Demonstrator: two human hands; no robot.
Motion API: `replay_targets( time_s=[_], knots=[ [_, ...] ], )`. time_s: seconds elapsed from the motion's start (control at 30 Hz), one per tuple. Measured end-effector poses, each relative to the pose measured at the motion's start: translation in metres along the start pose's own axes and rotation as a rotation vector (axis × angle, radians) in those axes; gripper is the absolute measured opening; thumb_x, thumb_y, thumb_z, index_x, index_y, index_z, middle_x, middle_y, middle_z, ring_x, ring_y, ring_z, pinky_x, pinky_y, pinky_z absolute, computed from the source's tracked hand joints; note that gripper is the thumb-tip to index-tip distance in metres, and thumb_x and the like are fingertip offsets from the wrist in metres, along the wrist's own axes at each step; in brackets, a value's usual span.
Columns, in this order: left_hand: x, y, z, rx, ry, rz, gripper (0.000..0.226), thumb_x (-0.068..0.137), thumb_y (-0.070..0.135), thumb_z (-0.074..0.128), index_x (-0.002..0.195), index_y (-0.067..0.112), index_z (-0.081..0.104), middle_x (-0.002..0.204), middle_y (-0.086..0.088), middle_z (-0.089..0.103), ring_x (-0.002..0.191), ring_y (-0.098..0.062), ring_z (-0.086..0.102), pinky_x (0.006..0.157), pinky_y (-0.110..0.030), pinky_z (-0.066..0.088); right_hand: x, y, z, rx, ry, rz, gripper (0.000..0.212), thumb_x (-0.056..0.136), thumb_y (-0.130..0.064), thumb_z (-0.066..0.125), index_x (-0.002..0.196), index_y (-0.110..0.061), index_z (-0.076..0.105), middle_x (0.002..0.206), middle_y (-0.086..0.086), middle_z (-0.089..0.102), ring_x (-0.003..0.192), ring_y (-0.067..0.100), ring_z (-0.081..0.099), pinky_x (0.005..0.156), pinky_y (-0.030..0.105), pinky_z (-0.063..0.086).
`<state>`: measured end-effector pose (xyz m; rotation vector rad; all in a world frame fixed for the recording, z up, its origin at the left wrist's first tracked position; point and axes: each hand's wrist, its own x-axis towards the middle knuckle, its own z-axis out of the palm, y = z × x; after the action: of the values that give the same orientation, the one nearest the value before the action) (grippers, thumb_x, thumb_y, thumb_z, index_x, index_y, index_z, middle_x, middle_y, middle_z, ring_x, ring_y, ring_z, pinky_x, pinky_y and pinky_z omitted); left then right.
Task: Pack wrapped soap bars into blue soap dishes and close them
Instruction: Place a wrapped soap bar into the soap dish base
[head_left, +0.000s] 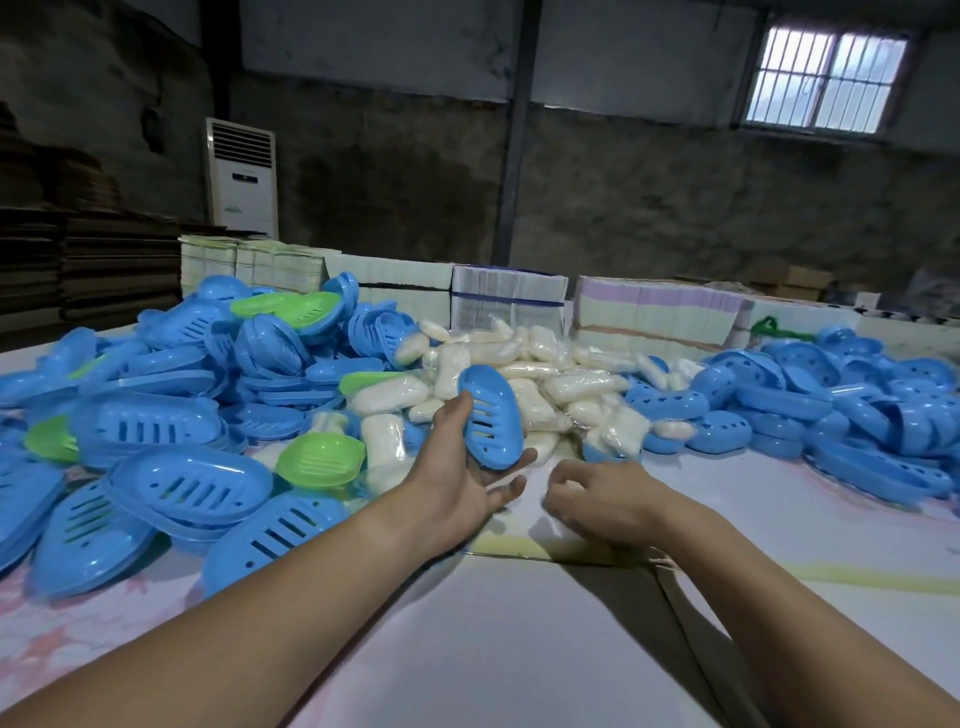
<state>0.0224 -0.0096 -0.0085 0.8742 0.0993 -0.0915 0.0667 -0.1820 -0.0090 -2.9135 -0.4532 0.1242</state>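
While the right hand (587, 499) rests on the table (519, 649) with fingers curled, its contents indiscernible, the left hand (467, 467) cradles a slotted blue soap dish (491, 423) between thumb and extended fingers, long axis near upright, tipped slightly left. Beyond lie wrapped soap bars (530, 364), flanked by blue dish piles (171, 395).

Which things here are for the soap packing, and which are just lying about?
For the job:
- blue dish, held in the left hand
- right hand, fingers curled; what it holds is unclear
- wrapped soap pile
- blue dish piles

Lying about:
- green dishes
- stacked paper bundles
- air conditioner
- window
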Motion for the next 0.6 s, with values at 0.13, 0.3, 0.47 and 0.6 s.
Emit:
replay_targets(
  time_s=[0.13, 0.3, 0.47, 0.6],
  knots=[
    [0.000, -0.007, 0.003, 0.067, -0.017, 0.030, 0.043, 0.102, 0.049, 0.044, 0.141, 0.031, 0.050, 0.122, -0.006, 0.066, 0.090, -0.026, 0.067, 0.066, -0.034, 0.047, 0.002, 0.010, 0.004, 0.031, 0.178, -0.060, 0.020, 0.086, -0.052, 0.055, 0.096, -0.038, 0.046, 0.091, 0.000, 0.058, 0.096, 0.021, 0.051, 0.085, 0.037, 0.047],
    [0.000, -0.010, 0.002, 0.106, -0.058, 0.081, 0.028, 0.103, 0.045, 0.045, 0.130, 0.042, 0.054, 0.110, -0.004, 0.064, 0.091, -0.027, 0.060, 0.066, -0.036, 0.045, -0.013, 0.013, -0.015, 0.587, 0.357, -0.266, 0.013, 0.088, -0.037, 0.058, 0.098, -0.042, 0.051, 0.068, -0.005, 0.049, 0.057, 0.002, 0.044, 0.064, 0.032, 0.039],
    [-0.005, -0.019, 0.009, 0.133, -0.169, 0.066, 0.033, 0.104, 0.043, 0.043, 0.136, 0.047, 0.051, 0.125, -0.001, 0.067, 0.090, -0.022, 0.066, 0.070, -0.039, 0.051, -0.027, -0.009, -0.009, 0.595, 0.229, -0.440, 0.026, 0.077, -0.037, 0.057, 0.100, -0.049, 0.053, 0.081, -0.024, 0.057, 0.077, 0.003, 0.049, 0.075, 0.022, 0.041],
    [-0.008, -0.027, 0.015, 0.111, -0.204, 0.063, 0.034, 0.105, 0.040, 0.043, 0.138, 0.046, 0.049, 0.127, -0.001, 0.069, 0.103, -0.024, 0.068, 0.075, -0.044, 0.057, -0.031, -0.011, -0.012, 0.522, 0.232, -0.506, 0.044, 0.072, -0.032, 0.056, 0.113, -0.049, 0.051, 0.096, -0.027, 0.054, 0.086, 0.000, 0.048, 0.076, 0.019, 0.041]
  ],
)
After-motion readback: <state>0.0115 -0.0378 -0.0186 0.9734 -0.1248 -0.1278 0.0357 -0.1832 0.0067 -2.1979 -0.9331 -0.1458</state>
